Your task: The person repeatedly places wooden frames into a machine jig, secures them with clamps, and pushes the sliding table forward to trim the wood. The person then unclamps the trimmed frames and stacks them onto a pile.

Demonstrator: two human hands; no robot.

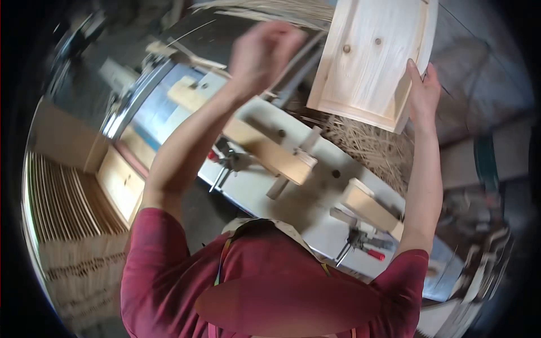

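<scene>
My right hand [424,96] grips a pale knotty wooden panel with a raised rim [360,67] by its right edge, thumb on the upper face. The panel is tilted, its top end cut off by the view's edge. To the left, my left hand [265,56] is raised above the workbench [307,208], blurred by motion. Its fingers look curled closed, and anything inside them is hidden. Below it, a wooden block [270,152] lies on the bench beside a toggle clamp with a red handle [225,158]. A second wooden block [372,211] sits near another red-handled clamp [360,245].
Many thin boards [73,197] stand packed on edge at the left. Wood shavings and strips [369,146] are heaped behind the bench. Long thin strips [276,8] lie at the top. A grey sheet-like covering [479,67] is at the right.
</scene>
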